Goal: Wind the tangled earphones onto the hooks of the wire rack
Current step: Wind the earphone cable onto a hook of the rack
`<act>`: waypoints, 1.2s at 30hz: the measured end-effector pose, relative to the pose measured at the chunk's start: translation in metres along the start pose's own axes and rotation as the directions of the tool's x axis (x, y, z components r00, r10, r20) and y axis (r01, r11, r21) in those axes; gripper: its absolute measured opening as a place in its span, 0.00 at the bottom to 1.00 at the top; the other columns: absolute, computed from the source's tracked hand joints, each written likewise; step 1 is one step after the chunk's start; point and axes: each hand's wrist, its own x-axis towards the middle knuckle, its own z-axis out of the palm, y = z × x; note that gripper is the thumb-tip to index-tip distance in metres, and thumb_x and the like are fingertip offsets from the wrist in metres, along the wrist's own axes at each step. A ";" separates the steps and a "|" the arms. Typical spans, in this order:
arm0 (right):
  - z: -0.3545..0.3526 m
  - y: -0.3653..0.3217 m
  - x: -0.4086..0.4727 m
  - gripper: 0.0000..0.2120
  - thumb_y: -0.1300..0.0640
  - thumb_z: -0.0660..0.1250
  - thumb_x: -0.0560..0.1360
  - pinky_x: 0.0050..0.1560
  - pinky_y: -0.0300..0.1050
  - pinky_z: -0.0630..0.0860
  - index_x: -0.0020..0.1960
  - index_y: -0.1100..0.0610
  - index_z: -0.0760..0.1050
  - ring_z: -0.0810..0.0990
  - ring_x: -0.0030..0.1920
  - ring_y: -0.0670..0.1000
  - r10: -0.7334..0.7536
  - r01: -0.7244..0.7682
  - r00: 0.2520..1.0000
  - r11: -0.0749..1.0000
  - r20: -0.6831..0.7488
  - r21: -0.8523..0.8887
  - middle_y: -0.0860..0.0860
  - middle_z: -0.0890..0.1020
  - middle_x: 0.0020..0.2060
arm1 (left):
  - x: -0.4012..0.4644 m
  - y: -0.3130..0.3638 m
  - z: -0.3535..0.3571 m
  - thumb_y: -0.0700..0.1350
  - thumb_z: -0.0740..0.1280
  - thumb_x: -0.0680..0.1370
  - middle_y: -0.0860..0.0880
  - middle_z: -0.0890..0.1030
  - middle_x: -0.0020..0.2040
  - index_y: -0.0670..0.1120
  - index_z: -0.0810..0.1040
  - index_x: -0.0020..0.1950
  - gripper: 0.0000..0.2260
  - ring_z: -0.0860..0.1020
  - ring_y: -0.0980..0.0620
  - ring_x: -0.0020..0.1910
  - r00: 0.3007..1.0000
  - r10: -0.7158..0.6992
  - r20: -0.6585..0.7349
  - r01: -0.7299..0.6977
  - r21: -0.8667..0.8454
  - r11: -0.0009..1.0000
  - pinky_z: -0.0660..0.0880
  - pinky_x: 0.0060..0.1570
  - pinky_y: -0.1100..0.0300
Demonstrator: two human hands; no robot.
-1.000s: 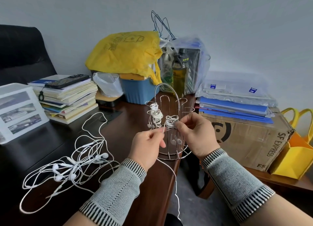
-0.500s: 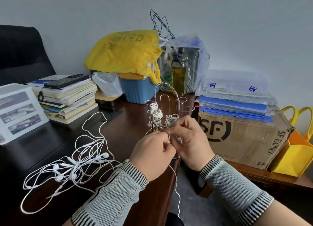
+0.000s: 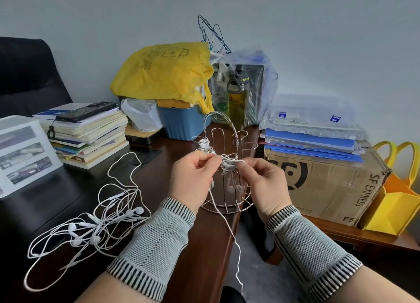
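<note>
A chrome wire rack (image 3: 227, 205) with hooks and an arched spring handle stands on the dark wooden desk's right edge. One white earphone bundle (image 3: 205, 145) is wound on a left hook. A second white bundle (image 3: 229, 162) sits on a front hook, its earbuds (image 3: 234, 188) dangling inside the rack. My left hand (image 3: 193, 180) pinches the white cable left of that bundle. My right hand (image 3: 266, 182) pinches the cable on its right side. The loose cable end (image 3: 236, 252) hangs off the desk edge. A tangled pile of white earphones (image 3: 91, 227) lies on the desk at the left.
Behind the rack stand a blue tub (image 3: 184, 123) under a yellow bag (image 3: 163, 73), a bottle (image 3: 238, 98) in clear plastic, and a stack of books (image 3: 88, 132) with a phone on top. A cardboard box (image 3: 325, 184) with blue folders sits at the right.
Both hands rose from low in front of the rack and moved apart. They now stretch the cable across the front hook's bundle.
</note>
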 end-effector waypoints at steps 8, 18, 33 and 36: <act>-0.001 -0.002 0.011 0.10 0.59 0.66 0.78 0.34 0.53 0.81 0.43 0.66 0.77 0.78 0.30 0.53 0.100 -0.100 0.995 0.995 -0.015 0.001 0.57 0.81 0.34 | 0.008 0.005 0.018 0.50 0.70 0.76 0.52 0.81 0.28 0.46 0.82 0.34 0.13 0.74 0.59 0.24 0.991 -0.032 -0.133 0.041 0.067 0.997 0.73 0.29 0.61; 0.006 -0.003 0.028 0.17 0.52 0.69 0.74 0.34 0.45 0.70 0.33 0.64 0.78 0.71 0.27 0.48 0.013 -0.052 0.991 0.957 -0.137 -0.286 0.53 0.77 0.26 | 0.011 -0.001 0.020 0.50 0.64 0.78 0.52 0.77 0.21 0.47 0.81 0.30 0.17 0.74 0.54 0.26 0.981 -0.164 -0.108 0.175 0.109 0.978 0.74 0.36 0.58; 0.000 0.001 0.020 0.09 0.63 0.71 0.72 0.39 0.45 0.78 0.35 0.55 0.75 0.76 0.31 0.44 -0.114 0.083 0.990 0.942 -0.078 -0.324 0.48 0.79 0.31 | -0.005 -0.020 0.012 0.38 0.62 0.73 0.55 0.85 0.41 0.47 0.71 0.23 0.17 0.82 0.52 0.49 0.983 -0.174 0.058 0.176 -0.037 0.984 0.76 0.57 0.43; 0.001 0.002 0.019 0.08 0.62 0.70 0.72 0.34 0.36 0.74 0.37 0.56 0.75 0.74 0.28 0.40 -0.137 0.118 0.990 0.932 -0.032 -0.342 0.46 0.78 0.30 | -0.008 -0.020 0.012 0.41 0.63 0.73 0.52 0.85 0.41 0.48 0.71 0.22 0.18 0.81 0.43 0.46 0.985 -0.164 0.057 0.166 -0.033 0.986 0.77 0.52 0.42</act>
